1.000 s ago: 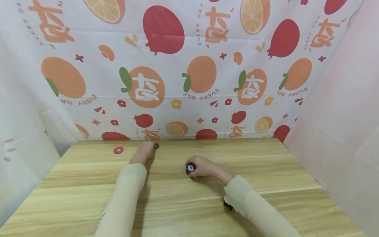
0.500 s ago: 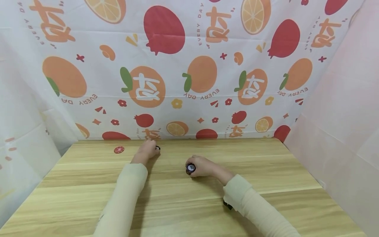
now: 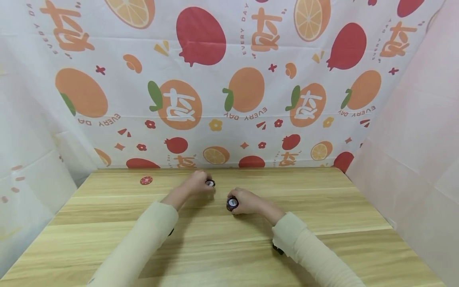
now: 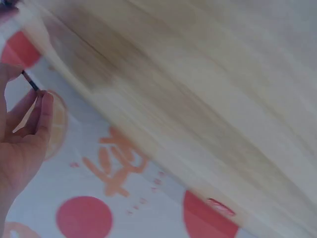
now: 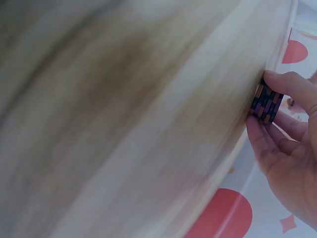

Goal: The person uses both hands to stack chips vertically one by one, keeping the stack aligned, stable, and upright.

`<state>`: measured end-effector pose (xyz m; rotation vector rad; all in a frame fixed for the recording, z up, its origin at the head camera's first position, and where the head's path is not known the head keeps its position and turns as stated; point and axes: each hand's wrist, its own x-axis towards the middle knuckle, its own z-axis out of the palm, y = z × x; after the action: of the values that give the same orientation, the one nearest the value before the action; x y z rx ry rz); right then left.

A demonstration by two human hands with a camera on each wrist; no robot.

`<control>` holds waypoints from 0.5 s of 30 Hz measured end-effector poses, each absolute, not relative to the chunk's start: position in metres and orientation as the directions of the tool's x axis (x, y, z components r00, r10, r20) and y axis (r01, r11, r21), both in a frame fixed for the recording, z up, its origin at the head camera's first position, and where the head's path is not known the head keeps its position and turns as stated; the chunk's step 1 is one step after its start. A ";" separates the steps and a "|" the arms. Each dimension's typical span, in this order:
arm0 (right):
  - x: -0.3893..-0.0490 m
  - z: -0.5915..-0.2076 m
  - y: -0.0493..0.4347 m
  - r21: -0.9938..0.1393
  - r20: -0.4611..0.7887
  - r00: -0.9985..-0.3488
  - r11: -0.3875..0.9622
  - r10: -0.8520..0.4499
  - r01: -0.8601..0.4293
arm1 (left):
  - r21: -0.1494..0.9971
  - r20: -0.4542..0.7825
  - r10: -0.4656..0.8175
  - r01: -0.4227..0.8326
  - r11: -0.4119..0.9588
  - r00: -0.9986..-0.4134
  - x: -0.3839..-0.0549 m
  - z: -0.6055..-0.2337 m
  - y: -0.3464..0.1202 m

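My left hand (image 3: 196, 183) pinches one dark poker chip (image 3: 210, 183) by its edge, thumb and fingertips on opposite sides. Seen edge-on in the left wrist view, the chip (image 4: 30, 81) is a thin dark disc. Just to the right and nearer, my right hand (image 3: 247, 201) grips a stack of dark poker chips (image 3: 232, 203) between thumb and fingers. The stack's side (image 5: 267, 103) shows black with purple and orange blocks in the right wrist view, low against the table. A white label marks the top chip. A red poker chip (image 3: 146, 180) lies flat at the table's back left.
The wood-grain table (image 3: 215, 247) runs back to a fruit-printed curtain (image 3: 218, 95). Pale curtains hang at the left (image 3: 32, 159) and right sides. Both forearms in light sleeves (image 3: 143, 235) reach over the table from the front.
My left hand has moved right with the dark chip, away from the red chip and close to the stack. My right hand stays around the stack, almost unmoved.
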<state>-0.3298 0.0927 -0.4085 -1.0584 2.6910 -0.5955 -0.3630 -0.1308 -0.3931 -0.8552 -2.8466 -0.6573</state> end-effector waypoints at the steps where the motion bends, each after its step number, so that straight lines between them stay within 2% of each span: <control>1: -0.334 -0.414 0.095 -0.428 -0.005 -0.711 0.644 -0.703 -0.634 | 0.378 0.219 0.511 0.555 0.741 -0.831 -0.360 -0.392 -0.128; 5: -0.335 -0.416 0.096 -0.455 0.006 -0.705 0.626 -0.709 -0.634 | 0.369 0.240 0.527 0.579 0.727 -0.815 -0.349 -0.387 -0.118; 9: -0.331 -0.412 0.095 -0.477 -0.022 -0.738 0.656 -0.674 -0.585 | 0.375 0.253 0.529 0.586 0.719 -0.810 -0.339 -0.384 -0.111; 15: -0.329 -0.411 0.095 -0.464 -0.018 -0.754 0.673 -0.657 -0.576 | 0.407 0.265 0.538 0.599 0.690 -0.800 -0.326 -0.388 -0.100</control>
<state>-0.3286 0.0947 -0.4110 -1.0055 2.7025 -0.6555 -0.3265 -0.0999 -0.3883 -0.9368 -2.7725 -0.7342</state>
